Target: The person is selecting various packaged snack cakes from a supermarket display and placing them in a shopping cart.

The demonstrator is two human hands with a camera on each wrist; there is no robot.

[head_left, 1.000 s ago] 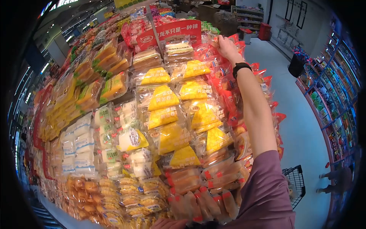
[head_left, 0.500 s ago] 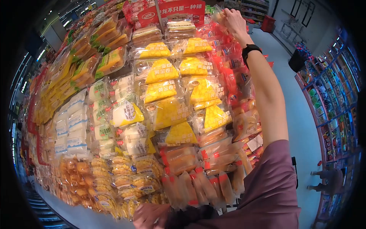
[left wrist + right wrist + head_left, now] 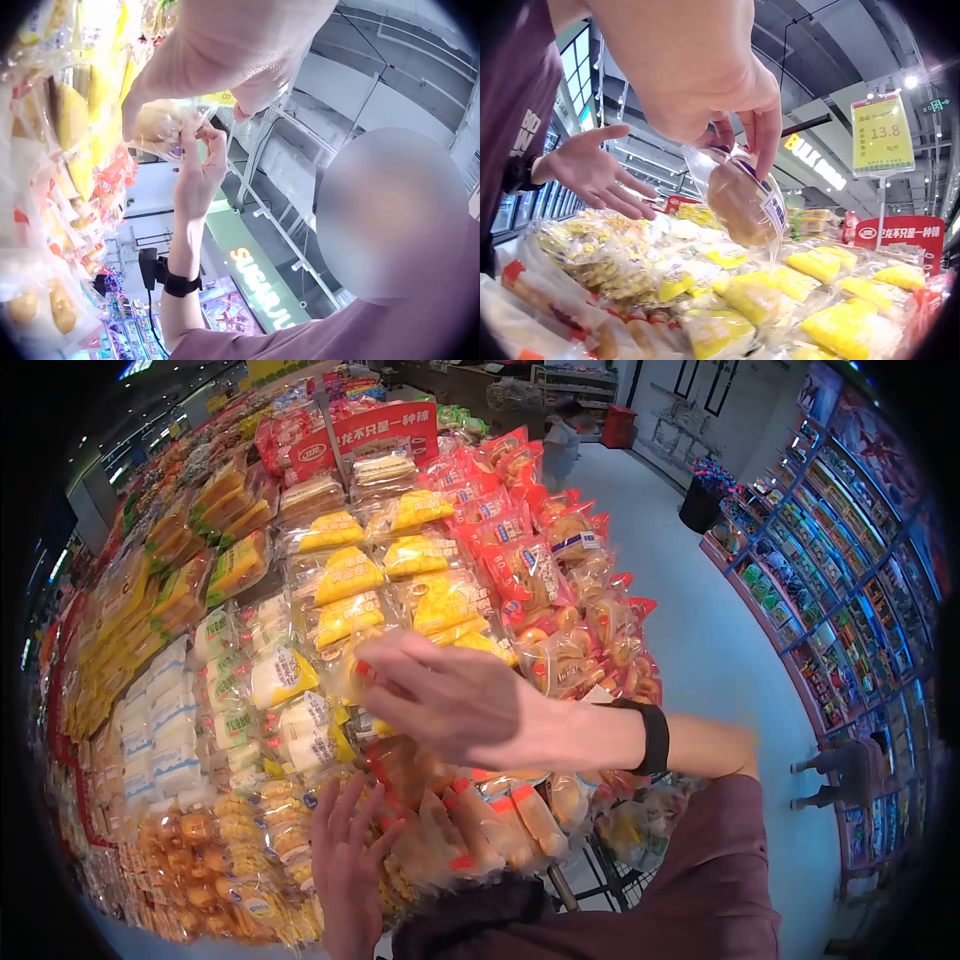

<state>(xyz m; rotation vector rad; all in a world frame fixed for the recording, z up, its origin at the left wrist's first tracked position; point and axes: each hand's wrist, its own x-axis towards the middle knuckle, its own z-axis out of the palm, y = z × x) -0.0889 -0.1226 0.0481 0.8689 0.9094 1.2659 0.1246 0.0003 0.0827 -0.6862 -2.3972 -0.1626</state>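
In the right wrist view my right hand (image 3: 697, 75) pinches the top of a clear packet (image 3: 742, 199) with a round brown bun inside, hanging above yellow-labelled packets (image 3: 840, 326). The head view has the right hand (image 3: 450, 695) over the middle of the display, its fingers pointing left and hiding much of the packet. My left hand (image 3: 347, 850) is lower and to the left, fingers spread, above the packed snacks. From the left wrist, the packet (image 3: 161, 127) hangs between both hands; whether the left hand (image 3: 217, 52) touches it, I cannot tell.
Red-bagged buns (image 3: 530, 575) line the display's right side, with an aisle floor (image 3: 690, 600) beyond. A wire cart (image 3: 610, 870) stands near the front right. Shelves (image 3: 830, 620) run along the far right, near a person (image 3: 845, 770). A red sign (image 3: 385, 435) stands behind the packets.
My right hand has come back from the far right corner to the middle of the display, with the packet. The left hand has risen into view with its fingers spread.
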